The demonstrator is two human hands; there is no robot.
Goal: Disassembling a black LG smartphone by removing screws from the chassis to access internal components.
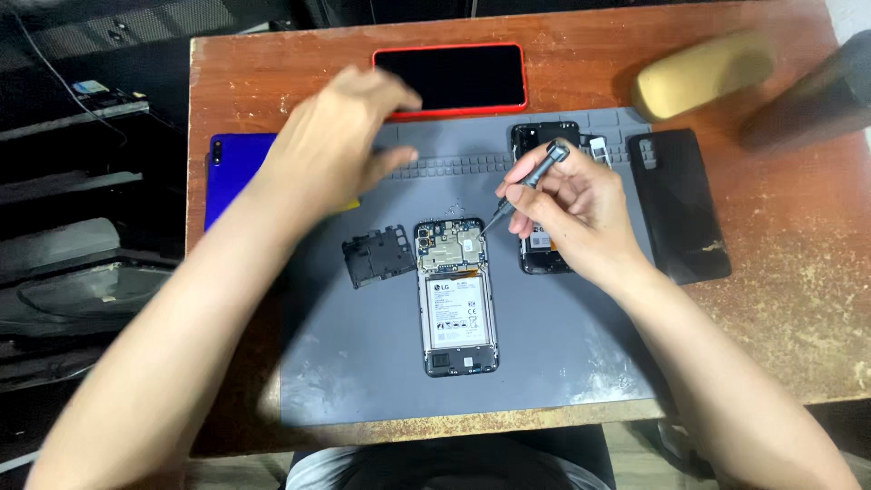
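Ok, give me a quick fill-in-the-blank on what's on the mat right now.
1. The right hand holds a ____ with its tip at the opened phone.
2. The phone at the table's far edge has a ____ case.
3. The black inner cover plate lies to the ____ of the opened phone.
4. The left hand holds ____.

Missing words: screwdriver; red; left; nothing

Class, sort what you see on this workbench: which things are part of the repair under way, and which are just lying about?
In use:
opened phone
screwdriver in the right hand
black inner cover
grey mat
left hand, raised over the mat

Lying about:
red phone
blue phone
black back cover
second opened phone
tan case
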